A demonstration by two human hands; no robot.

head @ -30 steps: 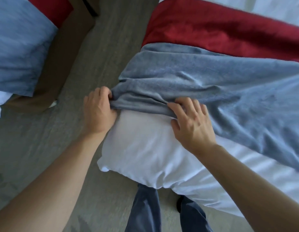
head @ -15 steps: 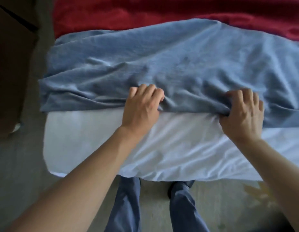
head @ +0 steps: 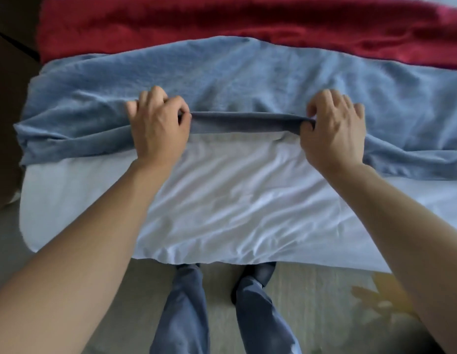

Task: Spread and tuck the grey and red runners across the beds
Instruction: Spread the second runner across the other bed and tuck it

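A grey-blue runner (head: 247,80) lies across the white bed (head: 222,200), rumpled along its near edge. Beyond it a red runner (head: 222,24) stretches across the bed's far part. My left hand (head: 158,129) pinches the grey runner's near edge left of centre. My right hand (head: 334,131) pinches the same edge to the right. Between the two hands the edge is lifted off the sheet and pulled taut in a straight dark fold.
My legs in blue trousers (head: 186,307) stand against the bed's near edge on a pale floor (head: 311,290). A dark brown piece of furniture (head: 7,103) sits at the left. A yellow floral pattern (head: 386,300) marks the floor at the lower right.
The view has swung from the bed's left corner to face it square on. Both hands shifted right along the grey runner's edge, moved apart and lifted the edge taut.
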